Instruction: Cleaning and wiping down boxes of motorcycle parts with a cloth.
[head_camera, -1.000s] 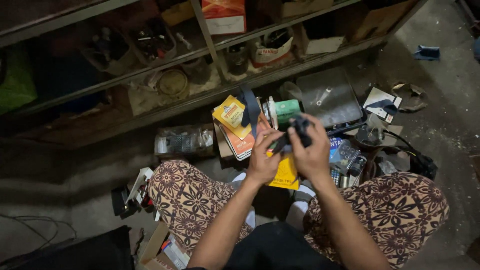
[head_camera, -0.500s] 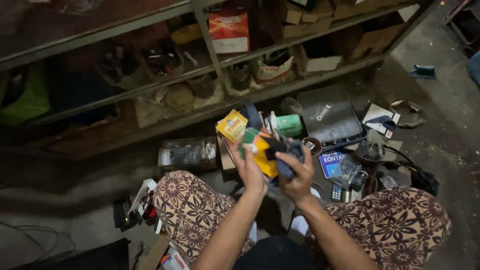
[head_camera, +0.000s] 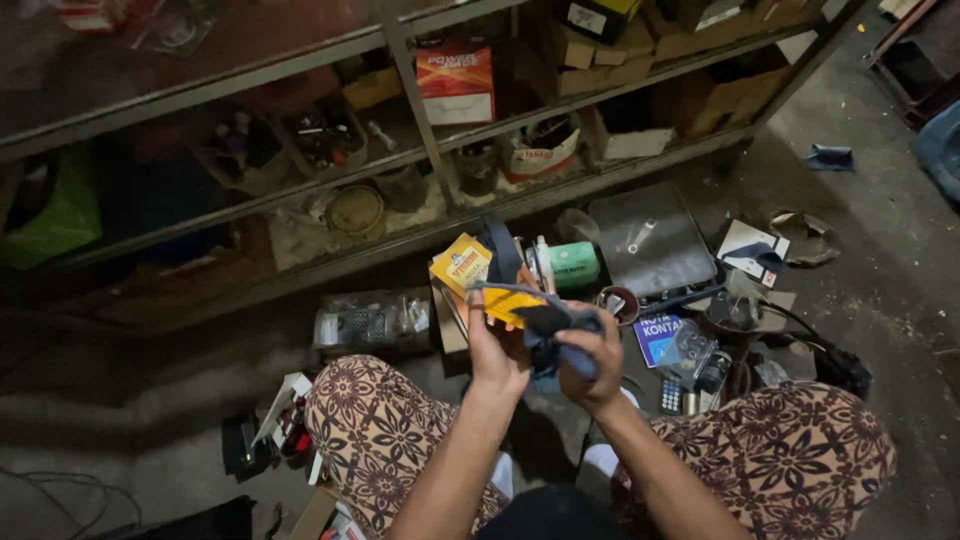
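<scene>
I sit on the floor with patterned trousers, both hands raised in front of me. My left hand (head_camera: 497, 350) grips a flat yellow card or pack (head_camera: 508, 304) from below. My right hand (head_camera: 588, 362) is closed around a dark blue-grey cloth-like piece (head_camera: 548, 325) that drapes over the yellow pack and hangs between my hands. What lies under the cloth is hidden. Just beyond my hands, a yellow box (head_camera: 461, 265) and a green box (head_camera: 574, 265) lie on the floor.
A metal shelf rack (head_camera: 420, 110) filled with boxes and parts stands ahead. A flat grey tray (head_camera: 650, 245), a blue booklet (head_camera: 657, 335), a calculator (head_camera: 671, 396), a clear bag (head_camera: 370, 322) and cables litter the concrete floor around my knees.
My hands have lowered and drawn nearer to me. The yellow pack now sits in my left hand with the dark cloth pulled over it by my right.
</scene>
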